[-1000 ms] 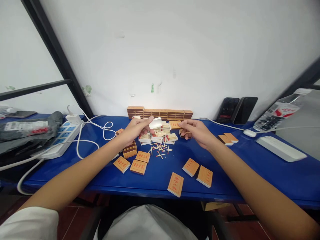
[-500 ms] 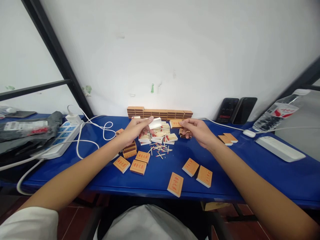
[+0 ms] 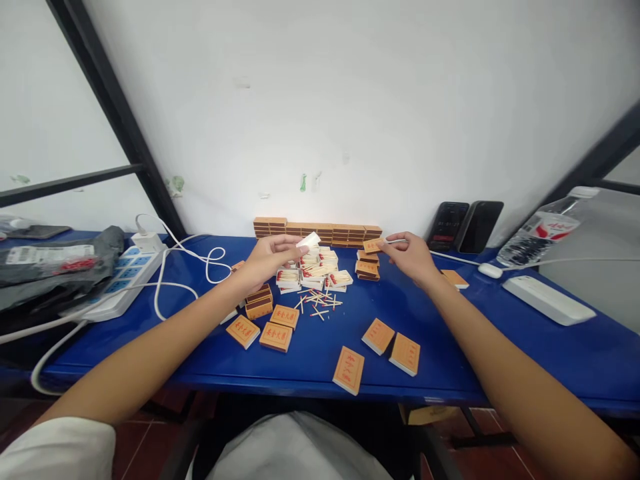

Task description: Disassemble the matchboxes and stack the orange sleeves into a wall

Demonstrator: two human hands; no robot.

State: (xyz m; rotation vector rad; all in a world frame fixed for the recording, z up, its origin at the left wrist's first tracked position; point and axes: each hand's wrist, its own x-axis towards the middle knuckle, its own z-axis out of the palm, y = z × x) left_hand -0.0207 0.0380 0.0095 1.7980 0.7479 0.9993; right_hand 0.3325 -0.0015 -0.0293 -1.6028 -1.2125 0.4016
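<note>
1. The person's left hand [image 3: 273, 260] pinches a small white tray [image 3: 310, 239], tilted, between thumb and fingers, above trays of red-tipped matches [image 3: 313, 272] in the middle of a blue desk [image 3: 310, 365].
2. The right hand [image 3: 407, 257] pinches an orange matchbox [image 3: 372, 245] by its edge, near a short stack of matchboxes [image 3: 367, 270].
3. Loose matches [image 3: 320, 300] lie crisscrossed before the trays.
4. Behind, a long row of stacked matchboxes [image 3: 317, 231] lines the wall [image 3: 325, 100].
5. Two phones [image 3: 449, 227] lean upright at the right, near a plastic bottle [image 3: 543, 230].
</note>
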